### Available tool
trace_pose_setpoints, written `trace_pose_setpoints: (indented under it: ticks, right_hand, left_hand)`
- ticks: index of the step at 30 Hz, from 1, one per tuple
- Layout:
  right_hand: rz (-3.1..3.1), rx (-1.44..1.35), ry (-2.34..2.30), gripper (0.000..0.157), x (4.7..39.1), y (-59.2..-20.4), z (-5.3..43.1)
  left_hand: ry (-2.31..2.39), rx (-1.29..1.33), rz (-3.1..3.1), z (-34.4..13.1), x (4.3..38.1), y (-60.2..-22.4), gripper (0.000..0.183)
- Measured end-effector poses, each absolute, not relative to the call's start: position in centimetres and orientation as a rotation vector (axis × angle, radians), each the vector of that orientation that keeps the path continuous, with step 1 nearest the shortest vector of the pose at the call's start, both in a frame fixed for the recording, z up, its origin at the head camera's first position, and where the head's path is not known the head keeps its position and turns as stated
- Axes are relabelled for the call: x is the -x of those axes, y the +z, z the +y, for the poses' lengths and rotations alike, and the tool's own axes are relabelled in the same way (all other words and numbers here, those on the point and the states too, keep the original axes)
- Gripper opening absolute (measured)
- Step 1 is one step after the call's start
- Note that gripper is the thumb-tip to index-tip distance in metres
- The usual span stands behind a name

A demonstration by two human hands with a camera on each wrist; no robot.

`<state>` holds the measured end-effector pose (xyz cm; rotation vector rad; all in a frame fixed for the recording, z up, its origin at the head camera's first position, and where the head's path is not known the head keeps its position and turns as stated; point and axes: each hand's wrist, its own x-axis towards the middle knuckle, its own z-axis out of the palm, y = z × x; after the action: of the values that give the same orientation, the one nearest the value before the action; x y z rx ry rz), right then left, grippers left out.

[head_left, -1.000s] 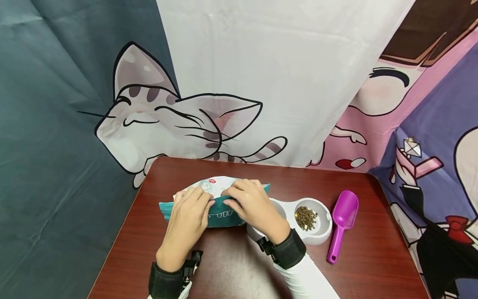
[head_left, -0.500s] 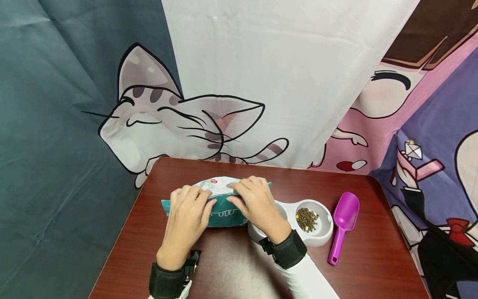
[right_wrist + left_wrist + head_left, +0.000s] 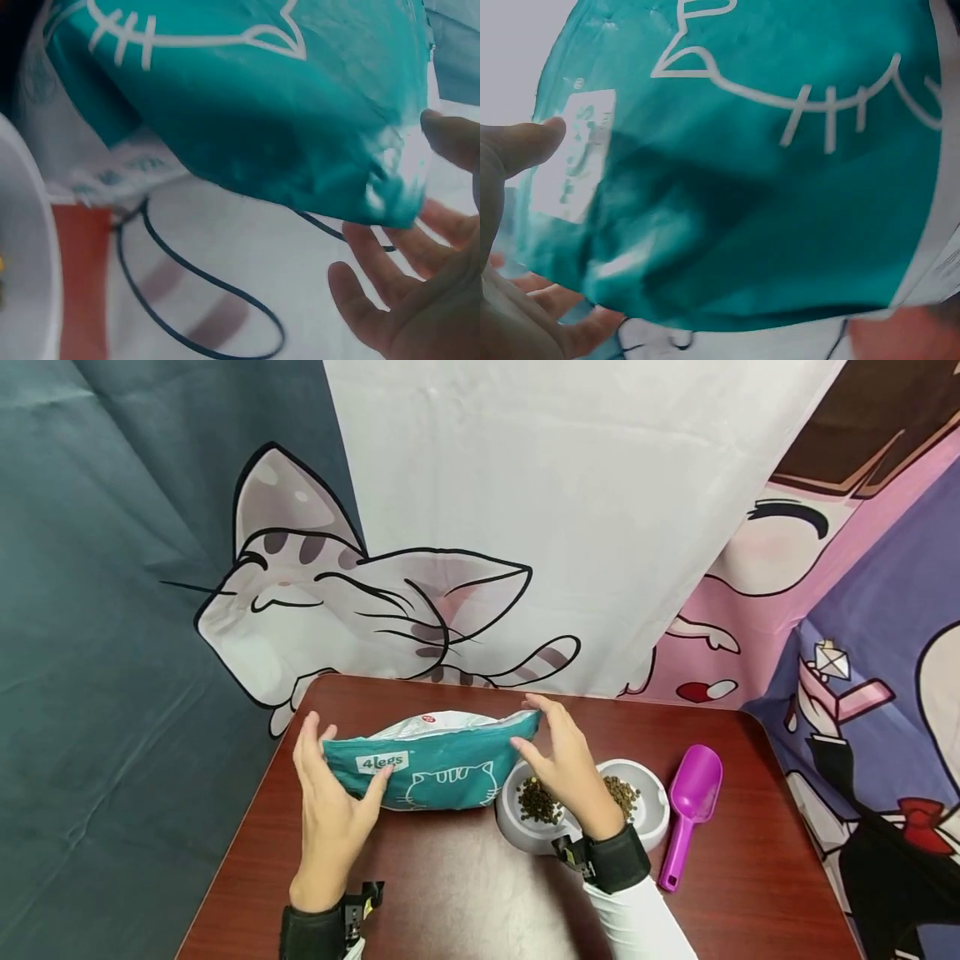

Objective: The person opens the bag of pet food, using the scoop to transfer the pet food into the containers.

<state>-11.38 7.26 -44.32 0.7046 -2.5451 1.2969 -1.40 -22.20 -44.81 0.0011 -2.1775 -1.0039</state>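
A teal pet-food bag [image 3: 450, 781] with a white cat outline and a "4legs" label stands on the table, its top edge spread across in the head view. My left hand [image 3: 330, 818] is at the bag's left end, thumb over the label on the front and fingers spread beyond the edge. At the right end is my right hand [image 3: 570, 772], thumb near the top corner and fingers reaching behind it. In the right wrist view the fingers [image 3: 367, 300] look spread, with a gap below the bag. Whether either hand presses the bag firmly is hard to tell.
Right of the bag sits a white double bowl [image 3: 517, 839], with brown kibble [image 3: 538, 802] in both cups, partly behind my right forearm. A purple scoop [image 3: 693, 793] lies farther right on the brown table [image 3: 450, 893]. A printed cloth [image 3: 600, 527] hangs behind.
Both hands have left the middle of the bag's top and moved apart to its ends. The bag's front now stands up, showing its label. The left cup's kibble has come into view.
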Motion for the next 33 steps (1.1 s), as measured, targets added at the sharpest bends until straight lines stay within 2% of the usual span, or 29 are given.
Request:
trace_pose_setpoints:
  ticks: [4, 6, 12, 19, 33]
  right_hand:
    - [-2.631, -0.6, 1.641, 0.085, 11.8, -45.8, 7.3]
    - [-2.669, -0.607, 1.796, 0.086, 12.1, -47.0, 7.5]
    - [-2.726, -0.826, 1.932, 0.072, 13.6, -50.8, 7.5]
    - [-2.754, -0.795, 1.827, 0.066, 15.2, -51.6, 7.0]
    - [-2.729, -0.662, 1.764, 0.057, 17.9, -51.0, 5.7]
  left_hand:
    - [-1.339, -0.112, -2.168, -22.7, 1.1, -46.3, 0.128]
    - [-1.467, -0.182, -2.233, -23.3, 0.7, -47.5, 0.126]
    - [-1.548, -0.29, -2.475, -25.2, 0.8, -51.1, 0.102]
    - [-1.421, -0.357, -2.433, -25.8, 3.0, -53.2, 0.058]
    - [-1.457, -0.426, -2.292, -25.7, 6.7, -53.6, 0.054]
